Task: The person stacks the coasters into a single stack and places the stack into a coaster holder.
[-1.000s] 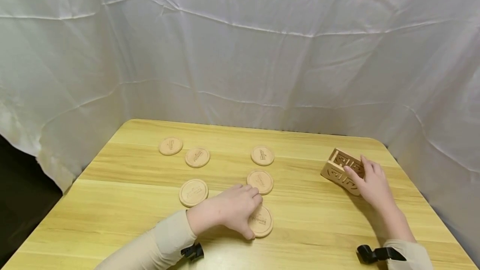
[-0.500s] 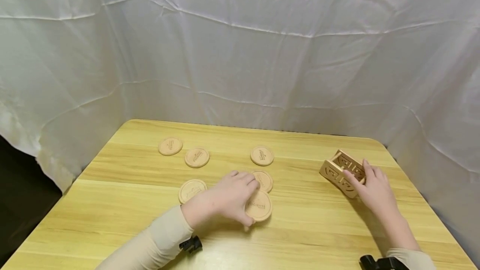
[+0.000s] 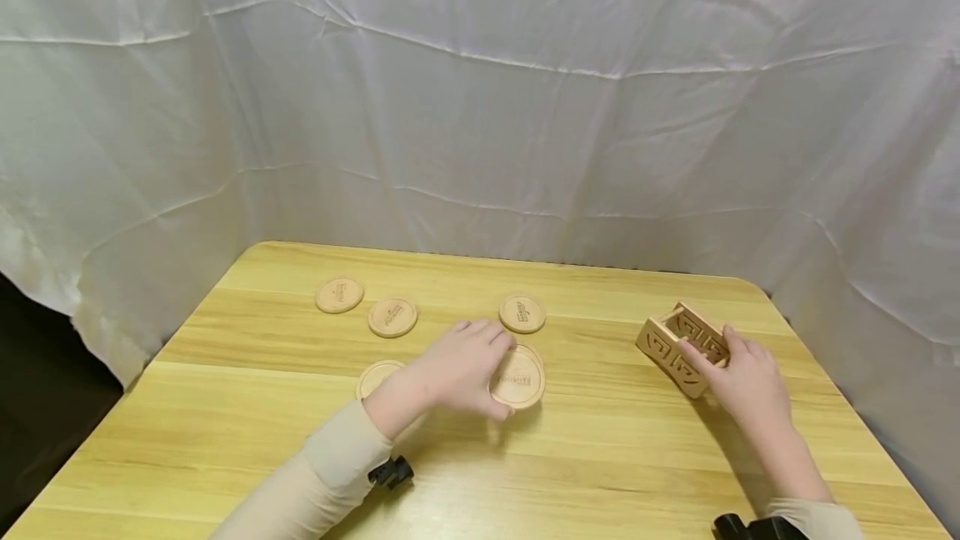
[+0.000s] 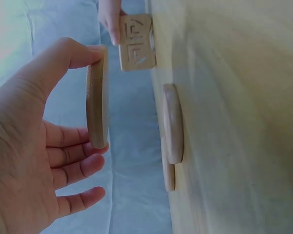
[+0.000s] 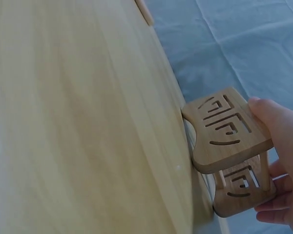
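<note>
My left hand pinches a round bamboo coaster by its edge, thumb on one side and fingers on the other. In the left wrist view this coaster is off the table, with a gap between it and the coasters lying there. At the right, my right hand grips a wooden coaster holder with cut-out line patterns in its two side panels. The right wrist view shows the holder tilted, thumb on one panel and fingers around the far end. No coaster shows inside it.
Other coasters lie flat on the wooden table: one at far left, one beside it, one at the back middle. Another coaster is partly behind my left wrist. A pale curtain hangs behind the table.
My left hand has lifted the nearest coaster and moved it away from me, over the coaster behind it, now hidden in the head view. The right hand has tilted the holder slightly.
</note>
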Demonstrator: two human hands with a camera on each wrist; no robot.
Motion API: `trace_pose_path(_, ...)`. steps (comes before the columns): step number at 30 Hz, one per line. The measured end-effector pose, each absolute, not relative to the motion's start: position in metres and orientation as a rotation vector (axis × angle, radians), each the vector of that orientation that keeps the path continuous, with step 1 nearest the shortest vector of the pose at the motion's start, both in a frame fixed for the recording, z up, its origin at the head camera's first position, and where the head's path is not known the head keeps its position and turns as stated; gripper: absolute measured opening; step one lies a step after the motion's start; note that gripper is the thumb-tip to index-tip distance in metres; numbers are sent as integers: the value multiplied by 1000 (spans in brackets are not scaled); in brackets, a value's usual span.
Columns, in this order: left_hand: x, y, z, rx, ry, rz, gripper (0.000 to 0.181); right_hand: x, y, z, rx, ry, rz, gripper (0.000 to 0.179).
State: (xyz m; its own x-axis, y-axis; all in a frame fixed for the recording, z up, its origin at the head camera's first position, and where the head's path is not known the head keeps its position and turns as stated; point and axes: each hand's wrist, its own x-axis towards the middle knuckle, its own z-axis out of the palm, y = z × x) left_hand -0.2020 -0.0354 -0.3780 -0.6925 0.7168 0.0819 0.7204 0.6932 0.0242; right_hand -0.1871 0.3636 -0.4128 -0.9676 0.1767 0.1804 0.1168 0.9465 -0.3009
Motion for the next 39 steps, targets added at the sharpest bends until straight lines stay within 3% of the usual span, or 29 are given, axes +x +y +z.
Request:
trace_pose_path(11, -219, -26, -378, -1133, -2854, -188, 85, -186, 352, -416, -354, -2857, 378, 104)
trace_pose_path(25, -237, -18, -388, -1061, -2903, -276, 80, -184, 348, -418, -355, -2844, 419, 97)
trace_pose_path(39, -245, -16, -399, -1053, -2956, -132, 88, -187, 347, -416, -359, -2888, 390, 99)
